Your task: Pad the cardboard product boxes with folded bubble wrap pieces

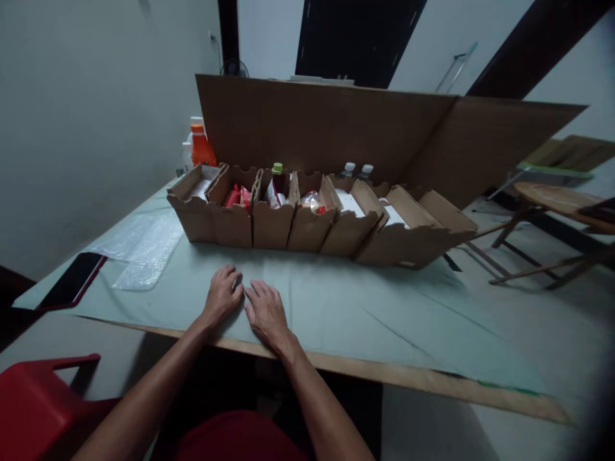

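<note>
My left hand (222, 294) rests palm down on the pale green table cover (336, 307), its fingers loosely bent and nothing seen in them. Close beside it, my right hand (267, 310) lies with fingers spread on the same cover. The thumbs nearly meet, and a small dark spot between them is too small to make out. Beyond the hands stands a row of cardboard bins (233, 224). Red packets (237, 196), a bottle with a green cap (277, 169), a clear-wrapped packet (311, 201) and white boxes (350, 203) show inside them.
Bubble wrap (147, 259) and a dark phone (72, 280) with a red edge lie at the left. An orange bottle (202, 147) stands behind the bins, before a tall cardboard panel (307, 121). A red plastic stool (38, 403) is at lower left; wooden chairs (552, 198) stand right.
</note>
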`<state>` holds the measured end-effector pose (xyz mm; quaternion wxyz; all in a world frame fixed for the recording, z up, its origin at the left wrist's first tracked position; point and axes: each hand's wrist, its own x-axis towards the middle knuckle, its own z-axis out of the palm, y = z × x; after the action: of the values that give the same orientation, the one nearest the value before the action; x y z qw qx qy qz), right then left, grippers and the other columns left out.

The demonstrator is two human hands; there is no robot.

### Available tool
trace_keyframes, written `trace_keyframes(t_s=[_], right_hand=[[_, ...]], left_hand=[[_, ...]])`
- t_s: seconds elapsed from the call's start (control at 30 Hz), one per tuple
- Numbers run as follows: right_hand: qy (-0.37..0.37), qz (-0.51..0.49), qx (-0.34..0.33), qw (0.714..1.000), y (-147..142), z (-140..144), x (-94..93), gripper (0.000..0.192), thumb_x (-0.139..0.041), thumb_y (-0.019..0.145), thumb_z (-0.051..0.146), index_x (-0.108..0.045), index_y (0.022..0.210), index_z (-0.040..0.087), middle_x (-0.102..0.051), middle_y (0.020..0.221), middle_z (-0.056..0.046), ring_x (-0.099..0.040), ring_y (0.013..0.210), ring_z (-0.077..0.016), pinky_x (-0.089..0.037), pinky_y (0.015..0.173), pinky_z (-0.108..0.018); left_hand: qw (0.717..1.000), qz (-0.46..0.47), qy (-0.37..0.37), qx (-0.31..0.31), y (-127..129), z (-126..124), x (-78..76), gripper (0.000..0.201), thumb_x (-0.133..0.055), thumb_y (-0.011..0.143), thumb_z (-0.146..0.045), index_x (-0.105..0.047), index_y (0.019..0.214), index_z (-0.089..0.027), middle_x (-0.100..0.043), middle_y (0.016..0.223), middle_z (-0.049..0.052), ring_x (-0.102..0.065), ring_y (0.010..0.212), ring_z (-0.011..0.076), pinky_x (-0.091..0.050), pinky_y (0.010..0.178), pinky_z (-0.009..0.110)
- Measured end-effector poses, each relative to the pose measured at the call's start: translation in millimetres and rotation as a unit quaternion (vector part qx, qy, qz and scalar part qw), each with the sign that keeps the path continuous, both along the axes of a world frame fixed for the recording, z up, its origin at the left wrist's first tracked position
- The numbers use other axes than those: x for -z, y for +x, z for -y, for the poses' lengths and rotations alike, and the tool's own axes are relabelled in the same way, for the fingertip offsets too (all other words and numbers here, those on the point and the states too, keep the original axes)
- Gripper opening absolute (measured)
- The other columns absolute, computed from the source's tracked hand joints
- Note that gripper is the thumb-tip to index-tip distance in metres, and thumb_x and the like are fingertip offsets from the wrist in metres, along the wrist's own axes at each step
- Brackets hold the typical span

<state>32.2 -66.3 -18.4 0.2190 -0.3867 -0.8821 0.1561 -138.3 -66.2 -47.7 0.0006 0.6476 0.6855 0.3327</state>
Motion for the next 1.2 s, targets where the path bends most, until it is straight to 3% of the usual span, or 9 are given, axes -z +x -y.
trace_keyframes(t_s=[0.23,0.43,1.2], right_hand=[[0.028,0.054,0.064,0.996,4,55,4.4,0.043,-0.05,0.099,0.03,-0.053,0.14,0.019,-0.048,0.152,-0.011,-0.037,0.143,-0.0273,-0.027,0.118,-0.046],[0.057,0.081,0.113,0.989,3,82,9.7,0.043,-0.046,0.1,0.031,-0.053,0.14,0.018,-0.05,0.151,-0.012,-0.039,0.142,-0.027,-0.028,0.117,-0.047],[0.084,0.097,0.122,0.984,4,84,17.3,0.043,-0.045,0.101,0.033,-0.053,0.141,0.019,-0.049,0.152,-0.009,-0.039,0.142,-0.0255,-0.028,0.116,-0.046]], left_hand=[[1.0,0.001,-0.016,0.001,-4,-1,-6.4,0.032,-0.052,0.083,-0.024,-0.072,0.106,-0.015,-0.066,0.123,0.015,-0.058,0.119,0.031,-0.042,0.109,0.046],[1.0,0.011,-0.009,0.005,-6,-1,-8.7,0.03,-0.053,0.08,-0.022,-0.074,0.1,-0.017,-0.068,0.12,0.013,-0.06,0.116,0.0307,-0.043,0.106,0.044],[0.999,0.049,-0.001,0.0,-9,-3,-8.2,0.031,-0.051,0.079,-0.025,-0.077,0.094,-0.019,-0.073,0.112,0.01,-0.064,0.11,0.0288,-0.047,0.103,0.042]])
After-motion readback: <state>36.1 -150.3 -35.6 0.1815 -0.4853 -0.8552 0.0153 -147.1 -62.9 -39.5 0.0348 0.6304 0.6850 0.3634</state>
